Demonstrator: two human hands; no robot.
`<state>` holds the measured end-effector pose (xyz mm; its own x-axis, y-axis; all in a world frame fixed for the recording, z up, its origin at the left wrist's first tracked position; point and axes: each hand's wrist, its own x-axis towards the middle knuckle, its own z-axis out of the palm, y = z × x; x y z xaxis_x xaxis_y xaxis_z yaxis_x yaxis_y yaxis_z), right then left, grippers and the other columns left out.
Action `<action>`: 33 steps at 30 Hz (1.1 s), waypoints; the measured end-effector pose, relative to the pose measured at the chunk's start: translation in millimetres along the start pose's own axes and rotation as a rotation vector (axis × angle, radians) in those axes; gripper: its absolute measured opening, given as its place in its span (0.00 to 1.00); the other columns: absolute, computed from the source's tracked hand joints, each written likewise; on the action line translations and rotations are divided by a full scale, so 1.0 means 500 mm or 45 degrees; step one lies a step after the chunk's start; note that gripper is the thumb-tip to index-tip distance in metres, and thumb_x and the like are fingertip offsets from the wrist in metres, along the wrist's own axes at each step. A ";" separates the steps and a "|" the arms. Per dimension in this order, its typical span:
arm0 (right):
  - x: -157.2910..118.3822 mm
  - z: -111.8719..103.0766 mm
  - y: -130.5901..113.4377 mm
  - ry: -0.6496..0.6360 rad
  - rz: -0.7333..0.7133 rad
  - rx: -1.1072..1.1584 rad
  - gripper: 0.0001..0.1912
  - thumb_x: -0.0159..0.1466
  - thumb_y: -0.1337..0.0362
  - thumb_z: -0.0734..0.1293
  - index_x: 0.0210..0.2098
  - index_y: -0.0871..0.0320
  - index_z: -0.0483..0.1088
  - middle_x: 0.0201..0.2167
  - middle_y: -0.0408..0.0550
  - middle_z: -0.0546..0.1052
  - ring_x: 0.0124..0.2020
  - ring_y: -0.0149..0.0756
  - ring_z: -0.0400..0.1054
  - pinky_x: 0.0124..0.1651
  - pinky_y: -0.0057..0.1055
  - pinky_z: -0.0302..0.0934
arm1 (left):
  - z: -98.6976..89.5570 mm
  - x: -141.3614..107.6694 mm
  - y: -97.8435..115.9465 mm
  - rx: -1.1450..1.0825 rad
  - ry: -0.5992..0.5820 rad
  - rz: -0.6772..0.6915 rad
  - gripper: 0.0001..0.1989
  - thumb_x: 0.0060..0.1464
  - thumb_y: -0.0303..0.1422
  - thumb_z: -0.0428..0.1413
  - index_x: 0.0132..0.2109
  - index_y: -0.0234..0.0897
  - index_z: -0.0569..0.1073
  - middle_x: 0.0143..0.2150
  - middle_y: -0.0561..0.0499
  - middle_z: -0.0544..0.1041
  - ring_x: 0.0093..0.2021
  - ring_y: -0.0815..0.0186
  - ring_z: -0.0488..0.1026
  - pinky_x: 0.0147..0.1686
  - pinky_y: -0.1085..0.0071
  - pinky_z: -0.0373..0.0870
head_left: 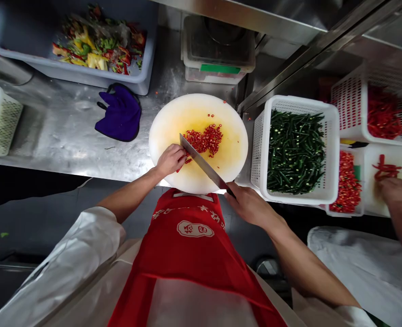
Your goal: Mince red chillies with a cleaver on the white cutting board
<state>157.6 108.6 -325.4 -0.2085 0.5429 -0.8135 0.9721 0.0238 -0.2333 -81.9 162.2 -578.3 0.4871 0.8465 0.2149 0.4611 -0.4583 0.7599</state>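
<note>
A round white cutting board (166,113) with a yellow-stained middle lies on the steel counter. Chopped red chili pieces (205,140) are heaped near its centre. My left hand (171,160) is closed at the board's left front, its curled fingers pressing on red chilies (183,165). The knife (205,167) has its blade beside those fingertips, between them and the heap, slanting down to the right. Its dark handle is gripped by my right hand (248,202) at the board's front right edge.
White baskets of green chilies (296,154) and red chilies (386,113) stand right, beside a tub of cut red chilies (347,181). A person's hand (396,193) touches chilies far right. Behind are a grey bin (95,79), purple cloth (121,112) and lidded container (217,54).
</note>
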 end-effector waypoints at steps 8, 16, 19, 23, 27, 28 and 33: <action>0.138 0.057 -0.020 0.060 0.026 -0.022 0.10 0.73 0.62 0.55 0.48 0.60 0.63 0.36 0.54 0.80 0.35 0.44 0.73 0.33 0.33 0.48 | 0.000 0.004 -0.003 -0.057 -0.019 -0.017 0.10 0.66 0.33 0.50 0.41 0.36 0.75 0.43 0.43 0.77 0.45 0.59 0.72 0.49 0.59 0.73; 0.190 0.075 -0.021 0.254 -0.051 0.093 0.10 0.73 0.62 0.56 0.48 0.59 0.64 0.38 0.55 0.80 0.37 0.44 0.74 0.36 0.32 0.51 | -0.008 0.000 -0.006 -0.069 -0.002 0.021 0.10 0.66 0.33 0.51 0.43 0.36 0.76 0.45 0.44 0.77 0.48 0.59 0.73 0.51 0.59 0.73; 0.133 0.060 -0.015 0.242 -0.045 0.075 0.10 0.73 0.62 0.56 0.47 0.58 0.64 0.36 0.53 0.80 0.36 0.43 0.73 0.34 0.31 0.50 | -0.009 -0.002 -0.004 -0.074 0.014 -0.002 0.09 0.65 0.32 0.51 0.42 0.37 0.75 0.44 0.44 0.77 0.47 0.59 0.73 0.51 0.58 0.72; 0.050 0.028 -0.007 0.107 -0.001 0.020 0.08 0.73 0.63 0.56 0.45 0.58 0.65 0.33 0.51 0.79 0.33 0.41 0.72 0.33 0.31 0.48 | -0.006 -0.003 -0.002 -0.046 0.017 -0.035 0.08 0.64 0.32 0.52 0.40 0.37 0.75 0.42 0.44 0.77 0.45 0.58 0.72 0.49 0.57 0.72; 0.014 0.003 0.003 -0.003 0.005 0.022 0.08 0.73 0.64 0.56 0.45 0.58 0.65 0.34 0.51 0.79 0.35 0.41 0.72 0.33 0.31 0.48 | 0.001 -0.002 -0.003 -0.001 -0.002 0.000 0.10 0.65 0.31 0.50 0.40 0.36 0.75 0.42 0.43 0.77 0.43 0.58 0.72 0.47 0.58 0.72; 0.020 0.002 0.004 -0.017 0.003 0.025 0.09 0.73 0.64 0.56 0.46 0.58 0.65 0.34 0.51 0.79 0.35 0.41 0.72 0.33 0.31 0.48 | 0.002 -0.001 -0.003 0.004 -0.005 0.008 0.10 0.65 0.31 0.50 0.40 0.36 0.75 0.41 0.43 0.77 0.43 0.58 0.72 0.47 0.58 0.72; 0.137 0.040 -0.013 0.045 -0.020 -0.019 0.09 0.73 0.63 0.55 0.46 0.60 0.64 0.34 0.54 0.79 0.33 0.43 0.72 0.32 0.32 0.47 | 0.007 -0.001 -0.004 -0.006 -0.015 0.013 0.11 0.66 0.32 0.49 0.41 0.36 0.76 0.40 0.43 0.77 0.43 0.59 0.72 0.48 0.58 0.73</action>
<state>134.7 129.0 -390.4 -0.2203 0.5716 -0.7904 0.9702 0.0448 -0.2380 -80.3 161.7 -582.1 0.5003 0.8387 0.2154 0.4527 -0.4654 0.7606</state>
